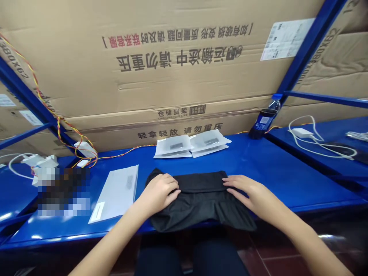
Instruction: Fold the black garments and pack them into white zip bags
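A black cloth [201,203], partly folded, lies at the front edge of the blue table, its lower part hanging toward the edge. My left hand [162,191] is closed on the cloth's left side, fingers bent over the folded band. On the right, my right hand [244,189] pinches the right end of the same band between thumb and fingers. Just left of the cloth is a flat white packet [116,193] with a label. Behind the cloth are white translucent packets, a left pile [172,147] and a right pile [208,142], side by side.
A bottle of dark drink [263,120] with a blue cap stands at the back right. White chargers and cables [301,133] lie farther right. At the left are a power adapter [86,149] and red-yellow wires. Large cardboard [184,88] stands behind the blue table [293,180], between blue posts.
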A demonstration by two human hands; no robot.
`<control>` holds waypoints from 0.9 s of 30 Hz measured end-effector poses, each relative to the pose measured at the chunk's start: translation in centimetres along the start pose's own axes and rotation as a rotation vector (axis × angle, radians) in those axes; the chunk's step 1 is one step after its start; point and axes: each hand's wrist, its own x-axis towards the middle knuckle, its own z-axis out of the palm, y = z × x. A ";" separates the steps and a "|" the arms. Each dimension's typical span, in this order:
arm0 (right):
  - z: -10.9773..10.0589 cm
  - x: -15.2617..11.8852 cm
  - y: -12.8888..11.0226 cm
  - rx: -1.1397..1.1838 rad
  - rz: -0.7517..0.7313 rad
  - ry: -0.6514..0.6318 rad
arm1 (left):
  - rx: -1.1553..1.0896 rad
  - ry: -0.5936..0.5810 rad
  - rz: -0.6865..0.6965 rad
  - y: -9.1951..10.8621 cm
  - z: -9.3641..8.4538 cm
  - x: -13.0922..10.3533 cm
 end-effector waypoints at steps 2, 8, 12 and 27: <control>0.1 -0.9 -0.4 0.037 0.016 0.041 | -0.016 0.014 -0.017 0.7 -0.3 -1.0; -0.3 3.0 -0.6 0.181 0.243 0.196 | -0.230 0.051 -0.295 -0.5 -2.4 1.5; 1.1 9.0 2.3 0.238 0.349 0.045 | -0.319 -0.024 -0.386 -5.3 -1.4 5.9; 1.0 10.1 3.4 0.371 0.378 0.086 | -0.352 0.072 -0.390 -8.1 -0.3 6.4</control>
